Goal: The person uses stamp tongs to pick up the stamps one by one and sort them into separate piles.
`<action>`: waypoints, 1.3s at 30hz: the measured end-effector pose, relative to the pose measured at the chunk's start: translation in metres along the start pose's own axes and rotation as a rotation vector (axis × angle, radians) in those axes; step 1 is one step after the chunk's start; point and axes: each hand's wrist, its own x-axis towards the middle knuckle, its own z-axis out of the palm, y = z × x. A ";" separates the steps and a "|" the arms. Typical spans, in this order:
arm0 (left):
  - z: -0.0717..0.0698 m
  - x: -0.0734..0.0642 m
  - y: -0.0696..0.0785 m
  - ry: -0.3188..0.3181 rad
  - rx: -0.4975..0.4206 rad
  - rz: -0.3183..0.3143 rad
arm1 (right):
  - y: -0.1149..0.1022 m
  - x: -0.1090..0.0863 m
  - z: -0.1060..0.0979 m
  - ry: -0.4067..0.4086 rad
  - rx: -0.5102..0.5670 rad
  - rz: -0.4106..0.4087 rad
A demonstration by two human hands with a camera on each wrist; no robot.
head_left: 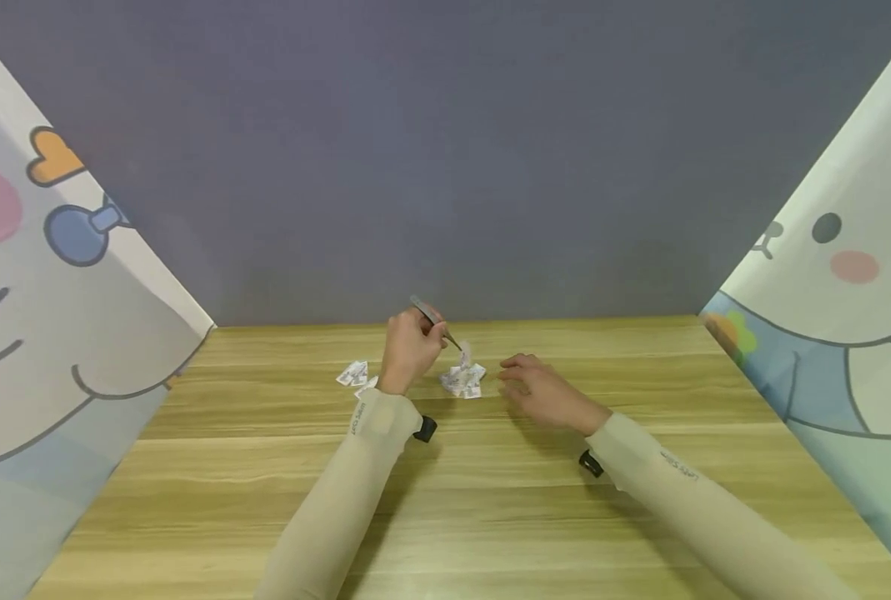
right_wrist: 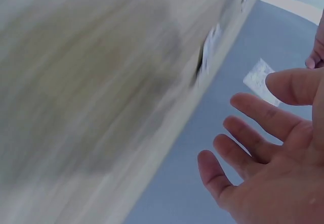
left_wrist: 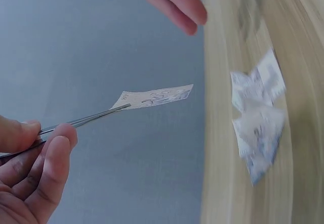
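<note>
Thumb and fingers of my left hand [head_left: 409,348] pinch a pair of metal tweezers [left_wrist: 93,117]. Their tips grip a thin printed paper scrap [left_wrist: 164,96], raised above the table in the left wrist view. Below it on the wood lies a loose pile of similar paper scraps [head_left: 463,382], some overlapping. My right hand [head_left: 548,397] hovers to the right of this pile, with spread, slightly bent fingers [right_wrist: 248,148] and nothing in them. Beyond its thumb in the right wrist view shows the held scrap.
More paper scraps [head_left: 353,373] lie to the left, partly behind my left wrist. The wooden table [head_left: 490,517] ends at a grey back wall [head_left: 453,167]. Panels with cartoon figures [head_left: 850,333] stand at both sides.
</note>
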 end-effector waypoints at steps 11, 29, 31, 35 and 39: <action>0.039 0.006 0.020 -0.088 -0.036 -0.006 | 0.016 -0.023 -0.021 0.113 0.011 0.038; 0.113 0.012 0.017 -0.151 0.052 -0.142 | 0.031 -0.030 -0.009 -0.009 -0.052 0.121; 0.117 0.012 0.016 -0.157 0.060 -0.164 | 0.033 -0.030 -0.004 -0.034 -0.061 0.095; 0.122 0.012 0.013 -0.184 0.077 -0.190 | 0.035 -0.027 0.002 -0.075 -0.064 0.080; 0.124 0.011 0.010 -0.207 0.098 -0.199 | 0.035 -0.026 0.005 -0.137 -0.055 0.122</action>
